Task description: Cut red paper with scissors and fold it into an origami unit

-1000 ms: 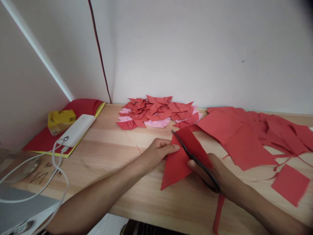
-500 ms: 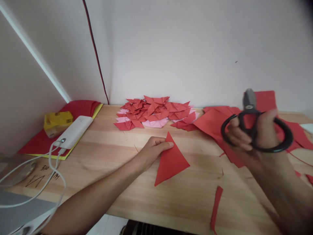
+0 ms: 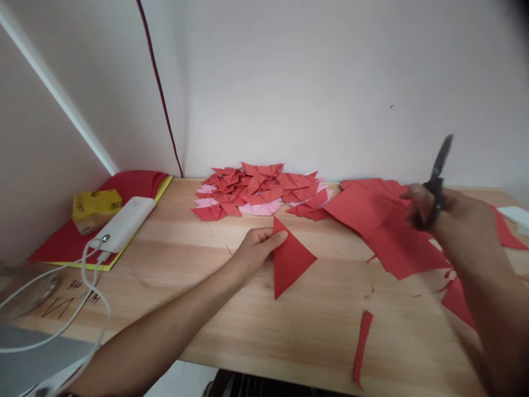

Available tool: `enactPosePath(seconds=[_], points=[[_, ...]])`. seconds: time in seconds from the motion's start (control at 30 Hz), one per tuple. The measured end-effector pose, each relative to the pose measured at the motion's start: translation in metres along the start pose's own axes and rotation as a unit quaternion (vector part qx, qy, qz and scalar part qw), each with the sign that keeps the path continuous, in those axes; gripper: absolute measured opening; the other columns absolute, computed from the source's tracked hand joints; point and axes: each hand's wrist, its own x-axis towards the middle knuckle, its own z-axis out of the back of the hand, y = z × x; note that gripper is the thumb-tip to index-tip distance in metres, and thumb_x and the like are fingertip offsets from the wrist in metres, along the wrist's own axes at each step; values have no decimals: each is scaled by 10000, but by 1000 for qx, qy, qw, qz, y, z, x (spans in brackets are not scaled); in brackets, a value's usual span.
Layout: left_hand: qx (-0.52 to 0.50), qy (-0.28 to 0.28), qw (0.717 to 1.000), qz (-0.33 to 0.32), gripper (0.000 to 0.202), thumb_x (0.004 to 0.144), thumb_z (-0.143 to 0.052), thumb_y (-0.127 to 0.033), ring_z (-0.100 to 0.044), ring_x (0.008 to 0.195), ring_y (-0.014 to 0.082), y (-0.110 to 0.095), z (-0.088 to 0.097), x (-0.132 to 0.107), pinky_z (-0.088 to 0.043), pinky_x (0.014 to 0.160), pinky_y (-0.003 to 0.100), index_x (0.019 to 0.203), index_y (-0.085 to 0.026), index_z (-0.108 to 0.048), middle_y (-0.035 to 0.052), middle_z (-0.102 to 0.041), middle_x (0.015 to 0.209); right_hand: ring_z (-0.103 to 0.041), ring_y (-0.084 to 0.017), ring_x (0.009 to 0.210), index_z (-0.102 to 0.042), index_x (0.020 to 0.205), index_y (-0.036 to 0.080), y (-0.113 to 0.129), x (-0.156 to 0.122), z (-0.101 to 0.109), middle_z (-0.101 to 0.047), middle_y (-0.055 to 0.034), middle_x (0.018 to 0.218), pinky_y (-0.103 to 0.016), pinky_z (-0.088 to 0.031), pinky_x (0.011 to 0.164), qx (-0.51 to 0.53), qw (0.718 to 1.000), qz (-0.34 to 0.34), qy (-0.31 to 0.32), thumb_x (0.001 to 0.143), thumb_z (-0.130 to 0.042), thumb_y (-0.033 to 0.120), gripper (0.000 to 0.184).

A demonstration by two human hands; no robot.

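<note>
My left hand (image 3: 261, 248) pinches a red paper triangle (image 3: 292, 262) by its upper left edge, thumb on top, above the middle of the table. Over on the right, my right hand (image 3: 448, 212) is raised with black-handled scissors (image 3: 438, 165) in it, blades pointing up; motion blurs the fingers a little. Beneath and beside that hand lie several loose red paper sheets (image 3: 372, 212). A narrow red paper strip (image 3: 362, 347) rests near the table's front edge. By the wall sits a heap of folded red and pink paper pieces (image 3: 262, 187).
At the left, a white power bank (image 3: 130, 223) with white cables lies on red and yellow sheets, beside a yellow packet (image 3: 97, 208). A dark cable (image 3: 159, 82) runs down the wall. Small red scraps dot the wooden table (image 3: 248, 331).
My right hand has turned, so the scissors now show edge-on instead of with their handle loops facing me. The paper triangle has tilted and risen slightly in my left hand.
</note>
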Motion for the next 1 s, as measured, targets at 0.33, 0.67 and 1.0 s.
enactPosePath(seconds=[0.33, 0.67, 1.0], points=[[11, -23, 1000, -11, 358, 720, -732, -468, -556, 598, 94, 0, 1, 1, -372, 593, 208, 742, -114, -684, 33, -661, 721, -596, -287, 703, -681, 842, 178, -51, 26, 0, -698, -168, 817, -357, -395, 588, -285, 940, -103, 158, 802, -493, 552, 421], [1, -36, 999, -20, 380, 681, -756, -469, -530, 565, 90, -1, -1, 2, -353, 570, 207, 718, -101, -668, 32, -644, 685, -636, -203, 885, -585, 1191, 259, 35, -49, -13, -682, -79, 1070, -315, -496, 741, 72, 936, 274, 211, 887, -544, 374, 328], [-1, 3, 1000, -4, 362, 708, -754, -431, -598, 618, 108, 4, -3, 1, -440, 611, 212, 829, -93, -704, 59, -692, 745, -636, -165, 815, -633, 996, 241, 44, -82, -52, -685, -44, 956, -297, -512, 706, 193, 876, 362, 252, 915, -541, 264, 125]])
